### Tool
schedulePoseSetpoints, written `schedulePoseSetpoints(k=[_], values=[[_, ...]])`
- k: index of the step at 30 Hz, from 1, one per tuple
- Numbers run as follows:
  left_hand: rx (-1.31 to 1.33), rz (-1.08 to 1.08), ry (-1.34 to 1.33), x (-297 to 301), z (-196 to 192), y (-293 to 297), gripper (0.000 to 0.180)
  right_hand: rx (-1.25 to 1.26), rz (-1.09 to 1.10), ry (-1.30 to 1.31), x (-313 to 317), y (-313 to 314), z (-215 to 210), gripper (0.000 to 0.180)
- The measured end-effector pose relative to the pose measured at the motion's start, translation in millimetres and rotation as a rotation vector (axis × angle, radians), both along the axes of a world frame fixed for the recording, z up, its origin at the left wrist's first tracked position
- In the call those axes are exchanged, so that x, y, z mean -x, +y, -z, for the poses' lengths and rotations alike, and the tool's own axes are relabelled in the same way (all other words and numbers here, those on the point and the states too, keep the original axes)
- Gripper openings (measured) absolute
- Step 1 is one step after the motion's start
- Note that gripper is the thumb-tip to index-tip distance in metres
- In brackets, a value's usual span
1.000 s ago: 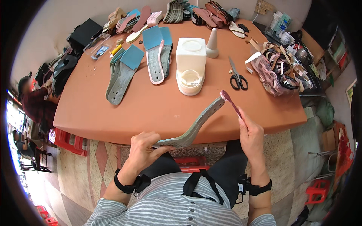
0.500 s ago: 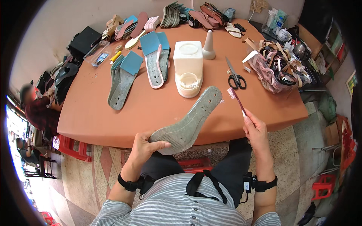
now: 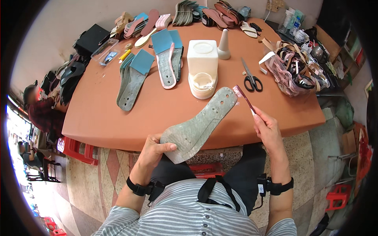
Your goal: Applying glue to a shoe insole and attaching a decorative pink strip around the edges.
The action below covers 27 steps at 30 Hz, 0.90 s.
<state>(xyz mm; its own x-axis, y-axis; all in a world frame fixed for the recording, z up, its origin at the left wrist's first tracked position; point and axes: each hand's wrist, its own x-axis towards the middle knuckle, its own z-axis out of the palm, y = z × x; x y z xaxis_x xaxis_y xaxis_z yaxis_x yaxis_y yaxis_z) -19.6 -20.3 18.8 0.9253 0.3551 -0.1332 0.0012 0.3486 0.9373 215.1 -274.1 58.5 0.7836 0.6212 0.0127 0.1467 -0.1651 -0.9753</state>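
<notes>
My left hand [image 3: 156, 151] pinches the wide end of a grey-green insole [image 3: 195, 125], thumb on top, over the table's front edge. Three small holes pierce its narrow end, which tilts up and away to the right. In my right hand [image 3: 267, 126] is a toothbrush [image 3: 245, 98] with a dark red handle. Its pale bristles are at the narrow end's right edge; whether they touch it I cannot tell. Beyond stands a white plastic glue pot [image 3: 202, 65] with a round open mouth in front. Black-handled scissors [image 3: 252, 80] lie to its right.
Grey insoles with blue pieces [image 3: 132, 88] lie left on the orange-brown table [image 3: 94, 126], beside a pink-edged one [image 3: 167, 70]. A grey cone [image 3: 224, 47] stands behind the pot. Straps [image 3: 295, 70] are heaped at right; soles are stacked along the back. A person [image 3: 41, 112] sits far left.
The toothbrush has moved left, its bristles now at the insole's narrow end. The insole has turned slightly, showing more of its face. The whole view has shifted a little.
</notes>
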Motion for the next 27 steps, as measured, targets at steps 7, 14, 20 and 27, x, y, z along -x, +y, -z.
schedulePoseSetpoints(k=[7,14,20,27], values=[[0.169,-0.040,0.001,-3,7,-3,0.038,-0.002,0.007,0.051,10,3,8,0.037],[0.300,-0.039,0.004,-3,12,-6,0.040,-0.049,0.052,-0.031,25,10,23,0.036],[0.367,-0.042,0.006,-5,17,-8,0.041,0.014,0.066,-0.296,41,18,40,0.033],[0.410,-0.066,0.038,-9,16,-11,0.040,0.070,0.030,-0.198,63,19,41,0.034]])
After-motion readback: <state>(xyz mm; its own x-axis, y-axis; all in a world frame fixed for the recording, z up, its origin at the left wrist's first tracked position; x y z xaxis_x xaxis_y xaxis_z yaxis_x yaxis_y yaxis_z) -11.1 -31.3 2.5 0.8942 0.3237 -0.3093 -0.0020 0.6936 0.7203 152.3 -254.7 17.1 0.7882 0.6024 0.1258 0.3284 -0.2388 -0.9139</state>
